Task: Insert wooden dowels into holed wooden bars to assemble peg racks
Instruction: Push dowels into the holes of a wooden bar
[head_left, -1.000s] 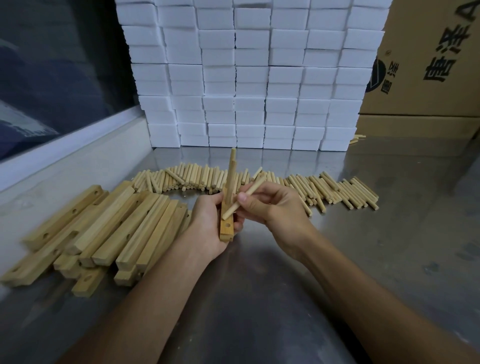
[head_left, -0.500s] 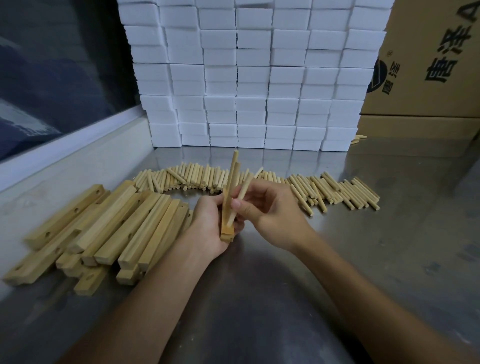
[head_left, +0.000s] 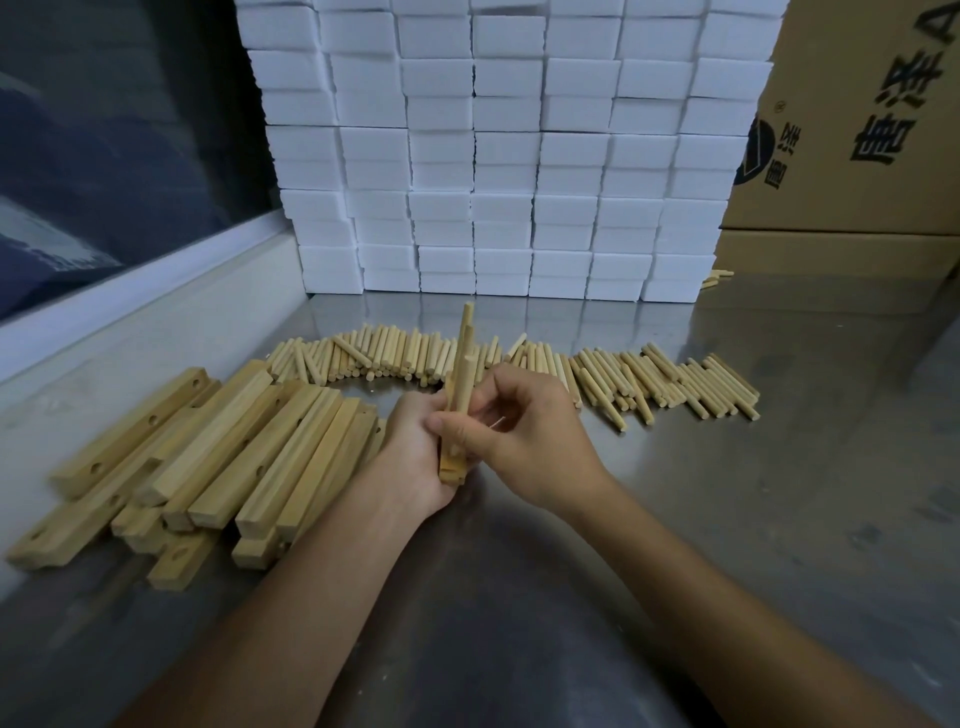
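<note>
- Now the right hand (head_left: 524, 441) has brought its dowel (head_left: 470, 382) from a slant across the bar to lie nearly parallel against the bar's (head_left: 456, 410) right face; a second ago the dowel stood out at an angle toward the right.
- Judgement: the dowel is being turned or lined up for a hole, not yet seated; whether its tip has entered any hole cannot be told, as the fingers cover that spot.
- Left hand (head_left: 415, 452): fingers curled round the lower part of the bar, holding it upright on end, its lower end just above the tabletop (head_left: 727, 519).
- Right hand: thumb and forefinger pinch the dowel low down, remaining fingers loosely bent behind; wrist raised, forearm running in from the lower right.
- Both hands are close together, meeting at the bar.
- Stock of holed bars (head_left: 208, 457) lies heaped to the left, just beside the left wrist.
- Loose dowels (head_left: 649, 379) lie in a long row behind the hands.
- White blocks (head_left: 493, 156) are stacked at the back; a cardboard box (head_left: 857, 130) stands at the far right.
</note>
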